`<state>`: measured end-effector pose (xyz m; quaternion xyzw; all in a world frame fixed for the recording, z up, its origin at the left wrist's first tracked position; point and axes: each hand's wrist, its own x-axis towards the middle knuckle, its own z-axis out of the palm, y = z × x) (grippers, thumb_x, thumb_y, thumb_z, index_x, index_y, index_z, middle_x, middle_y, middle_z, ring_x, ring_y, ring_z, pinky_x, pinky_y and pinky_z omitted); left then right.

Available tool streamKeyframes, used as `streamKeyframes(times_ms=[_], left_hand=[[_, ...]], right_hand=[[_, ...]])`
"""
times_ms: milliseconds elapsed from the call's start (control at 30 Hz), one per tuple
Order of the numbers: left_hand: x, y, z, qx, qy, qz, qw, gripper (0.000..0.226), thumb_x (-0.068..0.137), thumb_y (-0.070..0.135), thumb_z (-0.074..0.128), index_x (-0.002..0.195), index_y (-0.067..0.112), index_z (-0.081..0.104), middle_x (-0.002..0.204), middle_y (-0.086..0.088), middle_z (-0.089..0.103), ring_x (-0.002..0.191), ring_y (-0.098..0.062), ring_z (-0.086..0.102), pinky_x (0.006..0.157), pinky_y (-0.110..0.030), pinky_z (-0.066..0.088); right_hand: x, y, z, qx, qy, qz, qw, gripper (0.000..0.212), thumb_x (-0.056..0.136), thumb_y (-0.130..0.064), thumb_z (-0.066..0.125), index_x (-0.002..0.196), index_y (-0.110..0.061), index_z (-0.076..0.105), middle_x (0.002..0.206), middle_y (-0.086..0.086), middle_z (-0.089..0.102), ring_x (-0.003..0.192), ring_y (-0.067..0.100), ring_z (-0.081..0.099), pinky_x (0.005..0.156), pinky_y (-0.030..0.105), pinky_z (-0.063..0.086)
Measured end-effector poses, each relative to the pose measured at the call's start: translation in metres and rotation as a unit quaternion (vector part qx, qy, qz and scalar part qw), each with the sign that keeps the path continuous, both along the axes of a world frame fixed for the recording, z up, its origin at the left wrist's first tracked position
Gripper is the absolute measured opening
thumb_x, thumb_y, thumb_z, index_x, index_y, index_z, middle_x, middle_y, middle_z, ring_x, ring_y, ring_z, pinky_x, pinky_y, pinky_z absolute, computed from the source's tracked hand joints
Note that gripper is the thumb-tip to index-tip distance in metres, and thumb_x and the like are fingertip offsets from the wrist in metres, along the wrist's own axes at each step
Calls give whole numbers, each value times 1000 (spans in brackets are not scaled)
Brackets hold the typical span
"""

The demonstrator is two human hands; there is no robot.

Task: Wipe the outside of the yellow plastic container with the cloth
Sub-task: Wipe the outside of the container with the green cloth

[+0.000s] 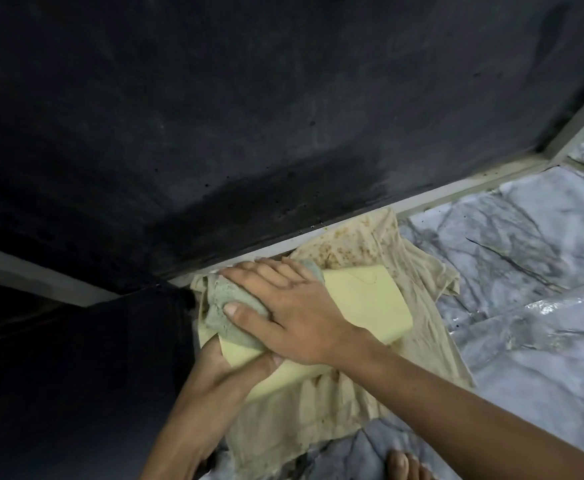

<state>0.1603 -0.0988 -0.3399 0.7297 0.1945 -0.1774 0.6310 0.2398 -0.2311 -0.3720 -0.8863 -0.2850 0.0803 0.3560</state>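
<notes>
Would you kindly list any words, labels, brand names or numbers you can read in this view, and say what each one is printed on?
None can be read.
Yellow plastic container: its visible side is plain, apart from a faint thin scratch-like line, not lettering.
Green cloth under the right hand: no print.
Stained beige fabric beneath: only brownish spots, no text.
Left hand covers the container's near end, so anything there is hidden.

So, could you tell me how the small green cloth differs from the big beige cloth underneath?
The green cloth is small, bunched and pressed onto the yellow container by the right hand; the beige cloth is far larger and spread flat on the marbled floor. The green one looks plain; the beige one carries brown stains. Both touch the container.
</notes>
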Motion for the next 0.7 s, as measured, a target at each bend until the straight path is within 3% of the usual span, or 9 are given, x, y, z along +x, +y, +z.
streamKeyframes(times_ms=[167,267,333,400,500,600,667,700], left_hand=[[-1,-1,-5,-10,52,81,995,28,87,-4,75,111,10,75,100,-1,87,90,-11,82,81,-34,56],[-2,-4,-2,-27,51,84,995,33,80,-1,79,110,12,74,99,2,87,89,-8,81,77,-29,54],[-1,-6,-2,-26,52,79,995,47,70,5,85,114,11,73,103,1,86,92,-8,81,79,-29,54],[-2,-8,-4,-18,62,77,995,48,67,14,79,115,13,73,104,1,86,98,-11,81,81,-29,54],[2,-11,5,-31,96,81,992,58,62,12,87,118,13,72,104,-1,86,98,-21,80,79,-33,55],[27,-2,18,-139,136,163,967,53,79,46,69,116,9,76,111,-10,83,94,-31,79,78,-41,58],[49,7,25,-161,170,190,954,77,84,69,58,124,6,74,114,-17,79,99,-35,75,80,-42,61],[58,12,26,-151,180,192,953,79,85,71,56,125,5,73,108,-18,80,94,-35,76,77,-41,63]], right_hand=[[11,-65,-48,-34,4,-110,993,60,92,-69,29,135,-36,53,117,-13,59,112,17,53,106,44,36],[23,-106,-77,-45,54,-163,984,49,92,-69,31,118,-38,59,103,-17,58,105,17,55,100,42,40],[29,-126,-88,10,112,-208,972,37,92,-67,35,98,-39,59,95,-13,60,98,14,58,91,40,44],[29,-134,-95,90,143,-243,955,31,95,-61,41,84,-37,58,89,-9,63,90,7,60,82,34,44],[29,-136,-98,157,176,-277,932,30,101,-47,49,96,-27,70,93,-7,73,93,1,64,80,22,44],[29,-143,-103,172,170,-285,928,33,102,-44,51,89,-20,70,83,-1,73,84,6,65,75,25,47],[24,-150,-107,181,142,-275,933,39,100,-50,49,85,-18,67,79,3,71,79,13,66,74,32,51],[20,-154,-110,185,128,-269,936,43,99,-53,47,85,-17,67,79,5,71,79,17,67,74,33,52]])
